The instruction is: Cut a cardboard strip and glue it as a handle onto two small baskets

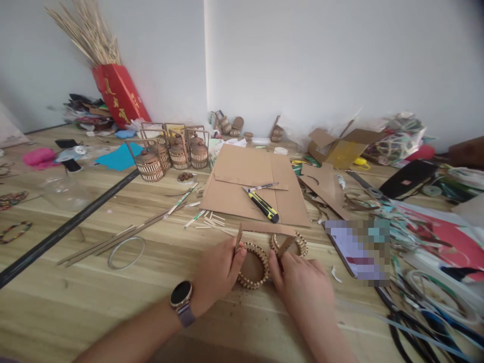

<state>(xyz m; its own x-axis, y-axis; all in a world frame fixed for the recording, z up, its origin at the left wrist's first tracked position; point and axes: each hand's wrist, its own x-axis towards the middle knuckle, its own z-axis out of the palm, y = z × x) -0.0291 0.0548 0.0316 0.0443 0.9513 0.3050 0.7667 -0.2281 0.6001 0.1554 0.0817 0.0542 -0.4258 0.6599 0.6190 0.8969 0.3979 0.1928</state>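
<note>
A brown cardboard strip [266, 229], bent at both ends into a U shape, spans between my two hands. My left hand [219, 272], with a watch on its wrist, is closed with thumb and fingers on the strip's left end. My right hand [304, 282] pinches the folded right end. Between the hands sits a small round woven basket [254, 286], open at the top. Behind my right hand lies a second round woven basket [303, 244], partly hidden by the strip and fingers.
Beyond the hands, a yellow-black utility knife [264, 205] rests on cardboard sheets [230, 199]. Several small lidded baskets with handles [179, 151] stand at back left. A phone [350, 247], black-handled scissors [401, 312] and a metal ring [126, 253] lie around.
</note>
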